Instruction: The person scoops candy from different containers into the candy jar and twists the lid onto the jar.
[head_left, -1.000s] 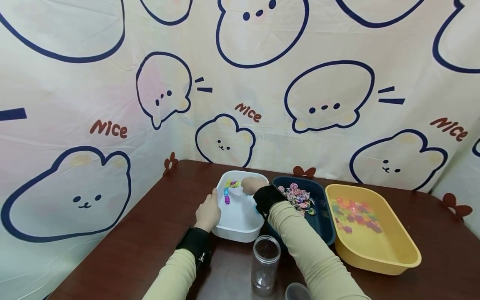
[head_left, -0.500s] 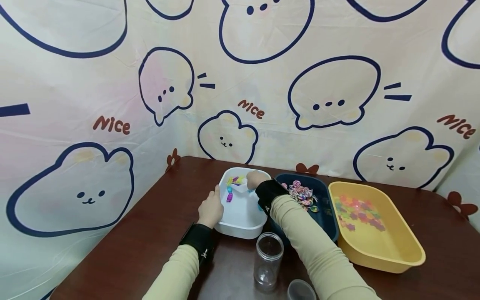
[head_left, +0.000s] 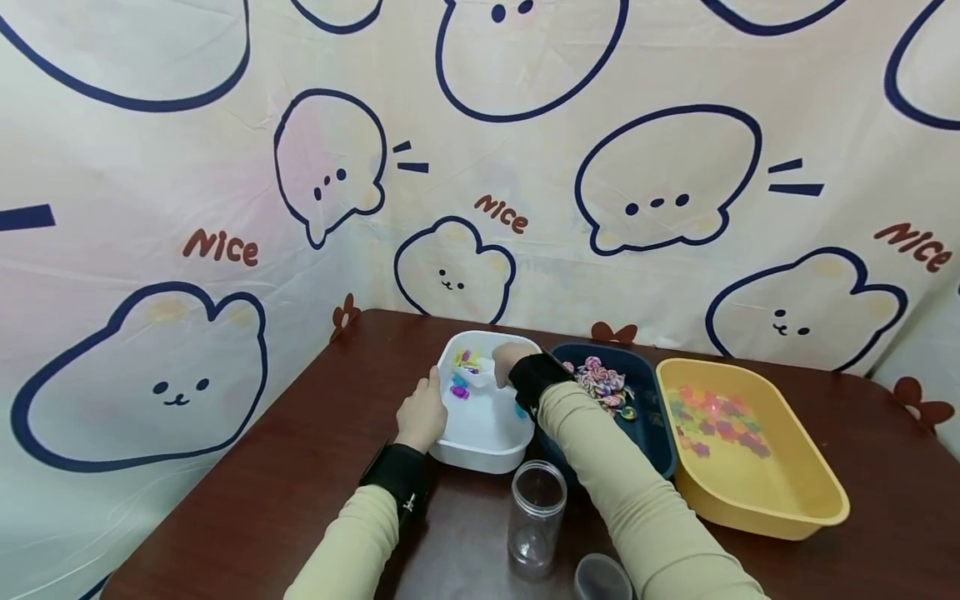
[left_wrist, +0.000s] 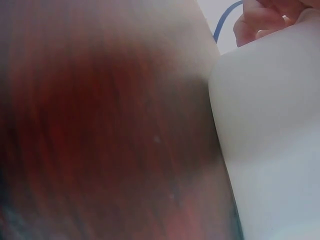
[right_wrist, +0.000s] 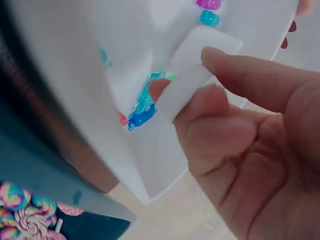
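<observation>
In the head view, the rim of a white tub (head_left: 483, 460) is gripped by the left hand (head_left: 422, 414), while a white scoop (head_left: 474, 377) is held inside the tub, among colourful candies (head_left: 460, 392), by the right hand (head_left: 512, 360). A clear jar (head_left: 536, 525) is stood nearby on the table (head_left: 450, 533).

In the left wrist view, bent fingers (left_wrist: 262, 20) are seen at the tub's rim.

In the right wrist view, the scoop's handle is pinched between thumb and fingers.
</observation>
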